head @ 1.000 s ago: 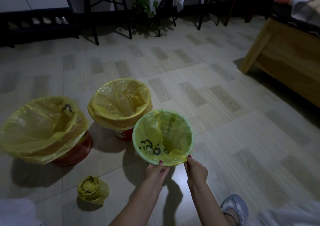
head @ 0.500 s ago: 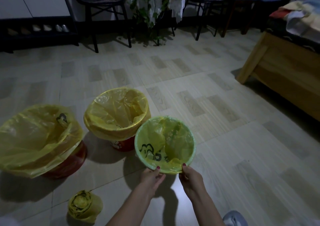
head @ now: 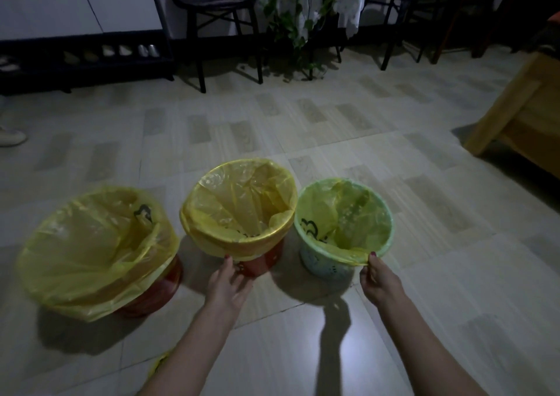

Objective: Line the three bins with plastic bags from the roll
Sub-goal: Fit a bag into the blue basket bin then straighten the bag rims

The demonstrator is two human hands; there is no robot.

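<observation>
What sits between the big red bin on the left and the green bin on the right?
In the head view, the middle red bin, lined with a yellow bag, stands between the large red bin and the green bin. The left hand reaches toward its base.

Three lined bins stand in a row on the tiled floor (head: 348, 350): the widest bin (head: 151, 298) at left, the middle bin (head: 260, 263) beside it, the smallest bin (head: 327, 266) at right. The left hand (head: 225, 286) sits before the middle bin, the right hand (head: 380, 280) at the smallest bin's near rim. Chairs (head: 218, 16) and a plant (head: 300, 10) stand behind.
</observation>
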